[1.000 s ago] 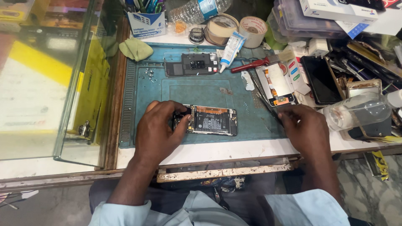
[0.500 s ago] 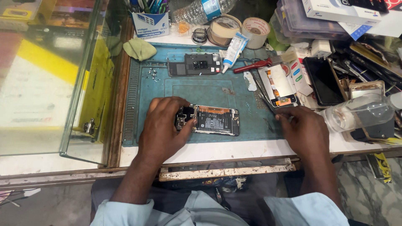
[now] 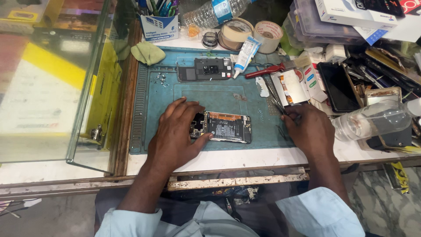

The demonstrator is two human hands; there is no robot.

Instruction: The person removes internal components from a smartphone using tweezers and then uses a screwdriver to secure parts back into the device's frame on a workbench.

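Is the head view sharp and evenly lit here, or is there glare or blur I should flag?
Head view: sharp and evenly lit on the teal work mat; left hand steadies the opened black phone, both crisp; right hand crisp too; pale reflections wash the glass display case; mild wide-angle bowing at the edges.

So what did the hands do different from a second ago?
Hardly anything. The left hand stays on the opened phone, fingers spread a little wider. The right hand keeps pinching the tweezers at the mat's right edge. Nothing was picked up or let go.
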